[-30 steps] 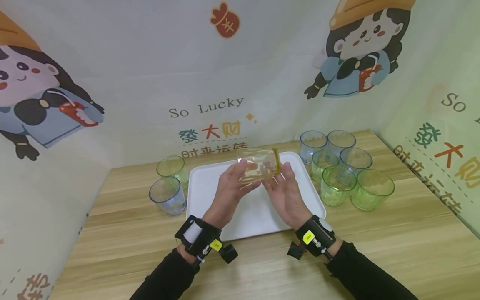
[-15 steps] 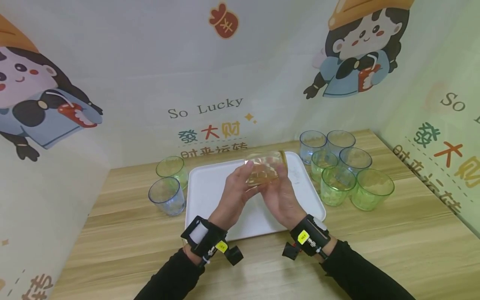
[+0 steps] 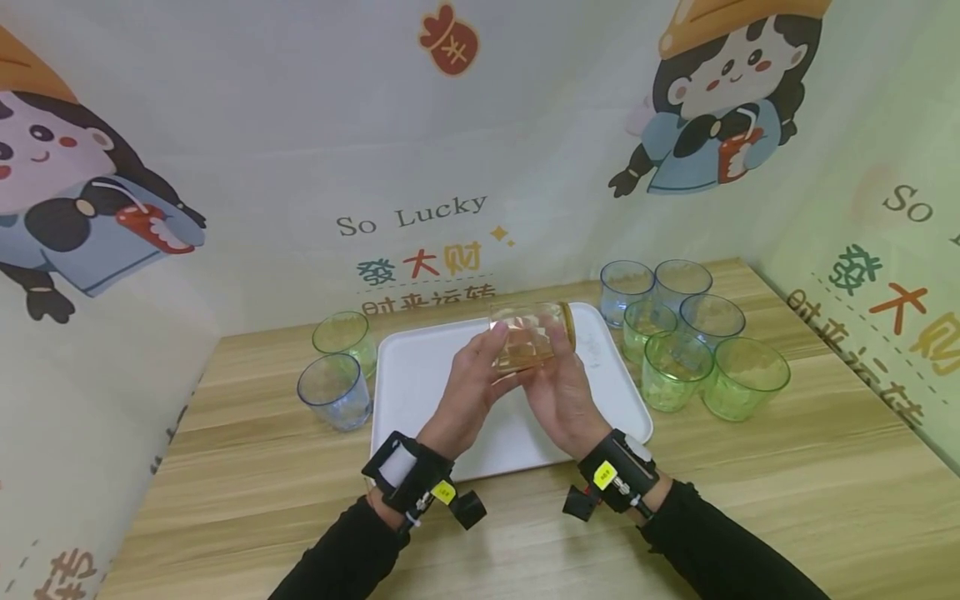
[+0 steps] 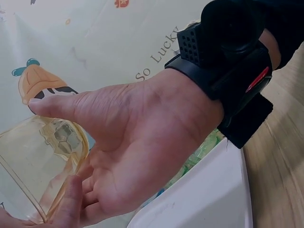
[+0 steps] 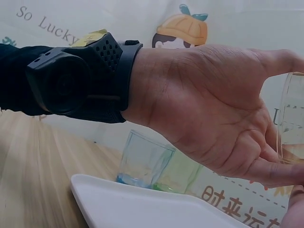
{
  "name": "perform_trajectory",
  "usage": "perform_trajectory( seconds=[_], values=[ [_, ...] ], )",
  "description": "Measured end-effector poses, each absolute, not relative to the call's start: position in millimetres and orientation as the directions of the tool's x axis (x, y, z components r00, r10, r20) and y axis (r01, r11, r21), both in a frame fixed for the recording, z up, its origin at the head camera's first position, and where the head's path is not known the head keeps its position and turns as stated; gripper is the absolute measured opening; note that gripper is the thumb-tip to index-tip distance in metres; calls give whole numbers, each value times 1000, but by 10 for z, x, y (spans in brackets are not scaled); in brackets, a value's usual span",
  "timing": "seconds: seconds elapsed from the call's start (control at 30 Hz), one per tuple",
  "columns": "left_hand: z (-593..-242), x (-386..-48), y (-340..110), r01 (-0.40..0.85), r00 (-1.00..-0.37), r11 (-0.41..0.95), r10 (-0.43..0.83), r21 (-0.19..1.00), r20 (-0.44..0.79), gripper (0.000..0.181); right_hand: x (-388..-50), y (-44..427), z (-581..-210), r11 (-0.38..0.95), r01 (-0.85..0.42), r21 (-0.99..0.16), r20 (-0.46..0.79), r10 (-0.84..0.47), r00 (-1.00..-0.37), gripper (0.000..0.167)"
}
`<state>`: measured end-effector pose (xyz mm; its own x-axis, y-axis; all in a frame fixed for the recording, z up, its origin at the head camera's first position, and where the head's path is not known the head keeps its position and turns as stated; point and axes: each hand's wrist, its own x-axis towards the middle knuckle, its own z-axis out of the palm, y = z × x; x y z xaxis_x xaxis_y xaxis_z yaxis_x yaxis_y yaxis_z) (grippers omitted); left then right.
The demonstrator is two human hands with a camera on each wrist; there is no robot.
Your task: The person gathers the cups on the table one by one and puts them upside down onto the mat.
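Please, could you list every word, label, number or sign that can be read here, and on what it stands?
"So Lucky": back sheet.
"發大财": back sheet; also right sheet.
"时来运转": back sheet, partly cut off; also right sheet.
"So": right sheet, next word cut off.
"转": left sheet.
Unclear: sign on printed red pouch.
Too small: yellow wrist labels.
None readable: amber glass.

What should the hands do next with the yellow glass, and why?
Maybe tip the yellow glass upright. The left hand and right hand hold it sideways above the tray, while the other glasses stand upright, so it would probably need turning before it could stand too.
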<state>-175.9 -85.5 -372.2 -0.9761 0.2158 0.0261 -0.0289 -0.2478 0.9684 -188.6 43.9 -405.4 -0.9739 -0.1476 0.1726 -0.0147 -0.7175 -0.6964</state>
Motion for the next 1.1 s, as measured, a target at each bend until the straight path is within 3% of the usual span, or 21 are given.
perform_trajectory(
  seconds=[0.33, 0.7, 1.1],
  values=[
    [-3739, -1791, -889, -71, -968, -219, 252, 973, -14, 70, -1859, 461, -4055, -701, 5, -713, 149, -159, -976, 92],
    [-3713, -1798, -883, -44, -972, -81, 233, 996, -24, 73, -1850, 525, -4024, -737, -4, -676, 149, -131, -980, 86],
    [-3713, -1806, -947, -73, -969, -77, 241, 994, -52, 70, -1860, 564, -4003, -747, -10, -665, 166, -135, -977, 88]
  ],
)
